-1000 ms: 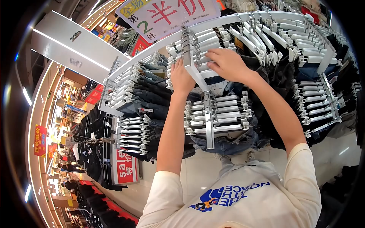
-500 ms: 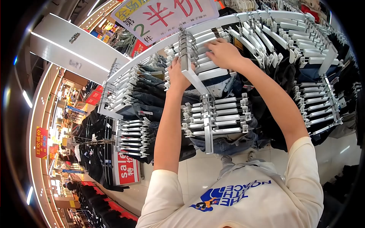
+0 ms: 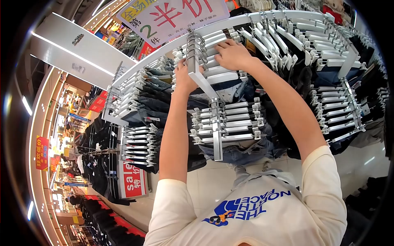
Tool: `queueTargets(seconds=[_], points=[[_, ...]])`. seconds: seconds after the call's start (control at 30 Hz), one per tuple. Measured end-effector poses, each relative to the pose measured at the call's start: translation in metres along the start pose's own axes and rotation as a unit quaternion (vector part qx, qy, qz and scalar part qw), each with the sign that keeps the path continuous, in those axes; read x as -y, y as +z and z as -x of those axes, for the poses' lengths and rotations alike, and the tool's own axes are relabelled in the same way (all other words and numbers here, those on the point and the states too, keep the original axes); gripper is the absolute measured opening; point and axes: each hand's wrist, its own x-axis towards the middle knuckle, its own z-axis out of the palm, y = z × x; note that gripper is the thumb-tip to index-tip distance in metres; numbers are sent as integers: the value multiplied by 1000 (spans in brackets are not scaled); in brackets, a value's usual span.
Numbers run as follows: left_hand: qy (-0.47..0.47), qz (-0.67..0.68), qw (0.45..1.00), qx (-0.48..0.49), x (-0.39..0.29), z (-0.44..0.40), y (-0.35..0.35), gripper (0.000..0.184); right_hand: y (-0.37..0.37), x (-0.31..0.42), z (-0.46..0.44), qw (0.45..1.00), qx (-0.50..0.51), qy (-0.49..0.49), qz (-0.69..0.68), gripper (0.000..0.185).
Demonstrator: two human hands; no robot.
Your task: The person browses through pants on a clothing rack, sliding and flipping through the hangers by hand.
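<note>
White clip hangers (image 3: 221,77) hang in a row on the upper middle arm of a white metal rack, with dark and denim garments (image 3: 230,92) below them. My left hand (image 3: 185,78) is closed around the left end of these hangers, its fingertips partly hidden by the rack arm (image 3: 201,78). On the right side of the same row, my right hand (image 3: 233,55) lies over the hangers with bent fingers gripping them. Metal hanger hooks (image 3: 196,47) bunch on the arm between both hands.
A lower front arm (image 3: 217,143) carries more hangers with jeans (image 3: 246,151). Hanger rows stand left (image 3: 127,96) and right (image 3: 334,110). A price sign (image 3: 172,18) rises behind the rack; a red sale sign (image 3: 134,179) stands lower left.
The whole view has shifted slightly, so the rack and both arms appear a little farther left. Both hands remain on the same row of hangers, with little visible change in grip.
</note>
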Motion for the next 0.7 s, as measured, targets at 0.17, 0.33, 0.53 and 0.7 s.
queueTargets(seconds=[0.17, 0.33, 0.53, 0.7], points=[[30, -92, 995, 25, 14, -1, 9, 36, -1, 3, 3, 1000, 3, 11, -8, 63], [-30, 19, 997, -69, 5, 2, 12, 43, 3, 3, 5, 999, -34, 10, -41, 60], [48, -54, 990, -120, 0, 5, 8, 35, 0, 1, 3, 999, -23, 2, -42, 57], [19, -57, 992, -115, -4, 7, 8, 33, 3, 1, 1, 997, -56, 3, -56, 53]])
